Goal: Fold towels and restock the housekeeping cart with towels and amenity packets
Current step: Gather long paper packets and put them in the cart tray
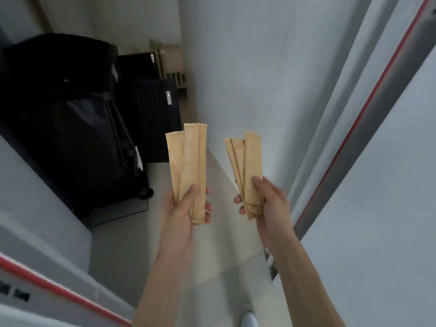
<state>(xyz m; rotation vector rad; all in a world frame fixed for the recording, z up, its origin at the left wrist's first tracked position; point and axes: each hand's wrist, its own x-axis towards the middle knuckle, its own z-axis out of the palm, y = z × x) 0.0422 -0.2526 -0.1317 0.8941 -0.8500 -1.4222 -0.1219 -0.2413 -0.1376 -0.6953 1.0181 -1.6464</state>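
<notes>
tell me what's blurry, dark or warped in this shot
Head view: the left hand and its forearm are smeared by motion blur, the right hand is sharper. Both packet bundles read clearly in flat, dim light. The black bags are so dark that detail is lost. Wide-angle distortion tilts the walls and the red stripe.

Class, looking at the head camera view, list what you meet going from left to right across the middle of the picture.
Black bag → left hand with its bundle of tan packets → right hand with its fanned tan packets → grey strip with a red edge.
</notes>
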